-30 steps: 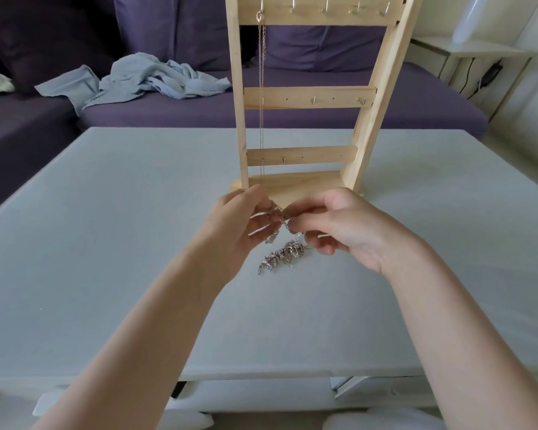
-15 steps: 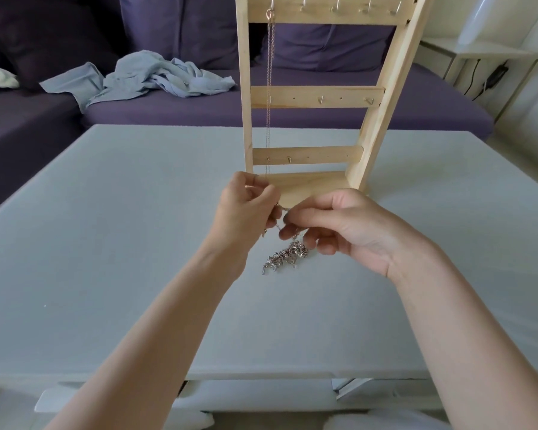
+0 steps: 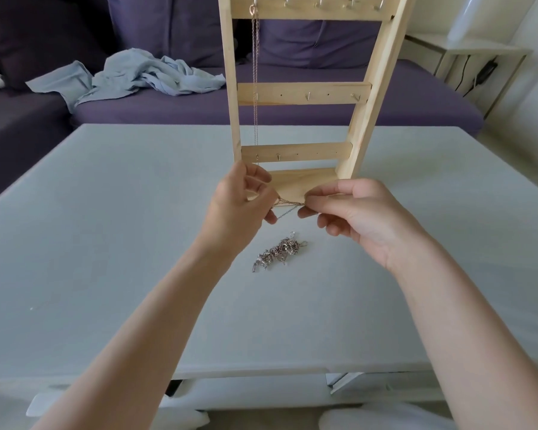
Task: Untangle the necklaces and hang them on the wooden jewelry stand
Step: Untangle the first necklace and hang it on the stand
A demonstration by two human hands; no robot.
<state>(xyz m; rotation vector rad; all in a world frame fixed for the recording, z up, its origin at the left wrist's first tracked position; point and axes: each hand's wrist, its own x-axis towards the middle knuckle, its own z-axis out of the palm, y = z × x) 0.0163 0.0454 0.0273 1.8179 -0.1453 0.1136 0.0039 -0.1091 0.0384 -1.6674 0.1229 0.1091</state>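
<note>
Two hands, left hand [image 3: 241, 206] and right hand [image 3: 354, 217], pinch a thin chain [image 3: 288, 206] taut between them just before the wooden stand [image 3: 305, 94], above the tangled necklaces [image 3: 278, 254].

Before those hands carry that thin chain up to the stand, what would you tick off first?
1. Chain pinched by both the left hand and the right hand: ok.
2. Chain free of knots: cannot tell, too fine.
3. Chain clear of the tangled pile on the table: ok.
4. Free hooks on the wooden jewelry stand: ok.
5. Hung rose-gold necklace out of the way: ok, on the leftmost hook.
</note>
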